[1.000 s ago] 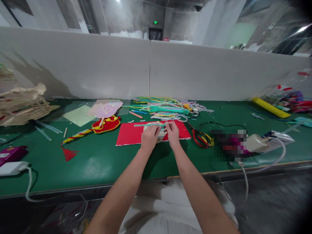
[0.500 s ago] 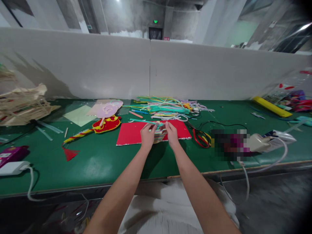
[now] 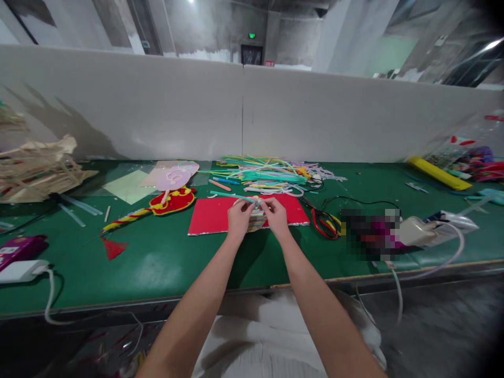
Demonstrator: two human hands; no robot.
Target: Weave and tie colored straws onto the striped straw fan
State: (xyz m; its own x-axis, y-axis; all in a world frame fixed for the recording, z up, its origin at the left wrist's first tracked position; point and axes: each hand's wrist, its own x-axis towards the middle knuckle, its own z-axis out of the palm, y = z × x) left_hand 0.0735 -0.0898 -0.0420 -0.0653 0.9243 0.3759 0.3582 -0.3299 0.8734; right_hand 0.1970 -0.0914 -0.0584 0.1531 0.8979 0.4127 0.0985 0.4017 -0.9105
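The left hand (image 3: 239,218) and right hand (image 3: 276,216) pinch a teal strip (image 3: 228,196) at a striped piece (image 3: 256,221), apparently part-built, the strip's long end unworked.

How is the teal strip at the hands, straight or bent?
Straight along the teal strip left of the fingertips; cannot tell where they cover it.

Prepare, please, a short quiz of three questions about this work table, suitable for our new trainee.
1. True or false: the yellow bar lies to the right of the red board.
2. What is nearest to the red tassel?
a) the yellow bar
b) the twisted yellow-and-red handle
c) the red board
3. Fill in: the blue-green strip sticks out past the ____ hand.

Key: 1 true; 2 b; 3 left.
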